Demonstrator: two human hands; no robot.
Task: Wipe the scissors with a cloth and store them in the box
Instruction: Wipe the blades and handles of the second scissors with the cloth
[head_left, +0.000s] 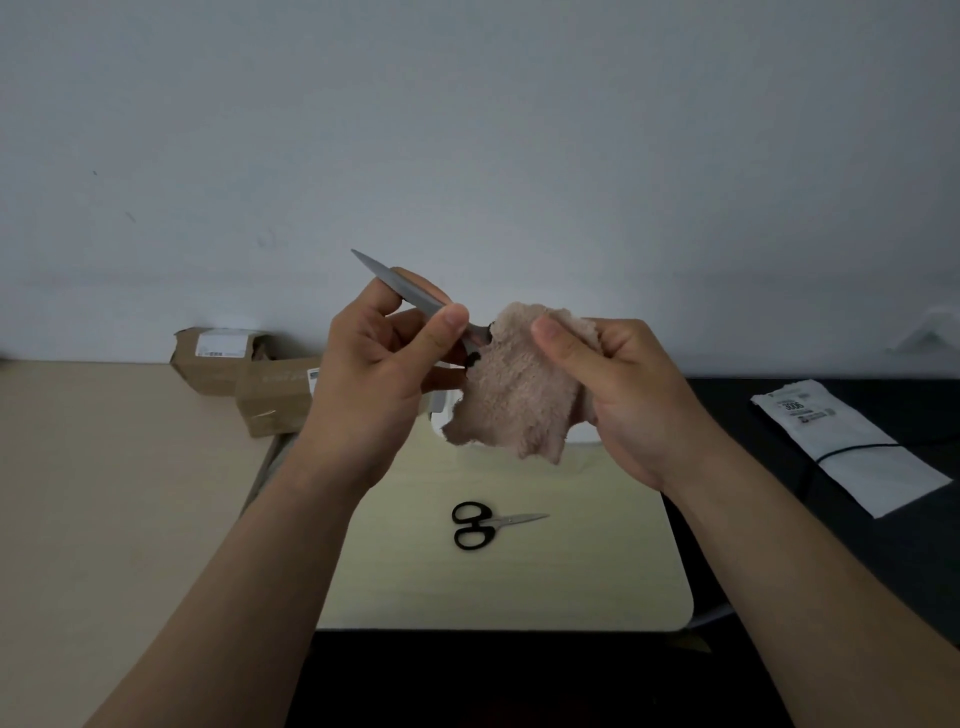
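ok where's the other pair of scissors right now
In the head view, the black-handled scissors lie closed on the pale table, centre frame, below the cloth, blades pointing right.

Dim, flat indoor light fills a wide-angle head view, its source unclear. The grey wall darkens toward the corners, and the far table edge bows with lens distortion. Shadows are soft and faint. The image is slightly soft and grainy throughout, with no glare and muted colour.
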